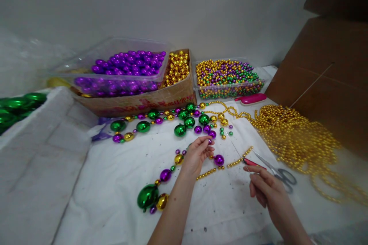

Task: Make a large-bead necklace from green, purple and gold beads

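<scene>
My left hand [198, 155] is closed in a pinch on a small purple bead [209, 141], above the white cloth. Part of a strand of green, purple and gold beads [165, 175] lies behind and left of my left forearm. To the right, my right hand [267, 187] has thumb and fingers pinched around a thin pale strand [234, 145], thread or wire, slanting up and left. Just beyond those fingertips lie a red-handled tool [254, 164] and grey-handled scissors [283, 176]. A purple ball bead [219, 160] rests between the hands, near short lengths of gold beads [240, 162].
Behind stand a clear bin of purple beads [129, 63], a cardboard box [138, 103] with gold beads and a bin of mixed beads [227, 78]. A finished-looking garland [143, 126] lies before them. Gold bead chain [296, 134] is heaped right, by a carton [324, 76].
</scene>
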